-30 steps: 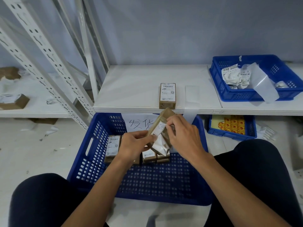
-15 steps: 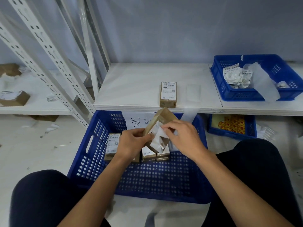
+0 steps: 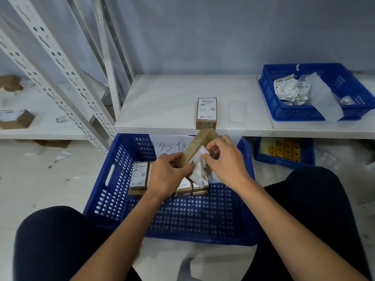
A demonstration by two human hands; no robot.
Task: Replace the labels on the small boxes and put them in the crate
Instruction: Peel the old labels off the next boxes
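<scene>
A small brown box (image 3: 199,144) is held tilted above the blue perforated crate (image 3: 101,199), its white label (image 3: 199,173) half peeled and crumpled, while labelled boxes (image 3: 139,175) lie in a row inside the crate and another labelled box (image 3: 206,112) lies flat on the shelf (image 3: 162,106) behind.

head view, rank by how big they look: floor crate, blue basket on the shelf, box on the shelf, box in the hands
1. floor crate
2. shelf basket
3. shelf box and held box: look alike; the held one is nearer, tilted and partly covered, so unranked
</scene>
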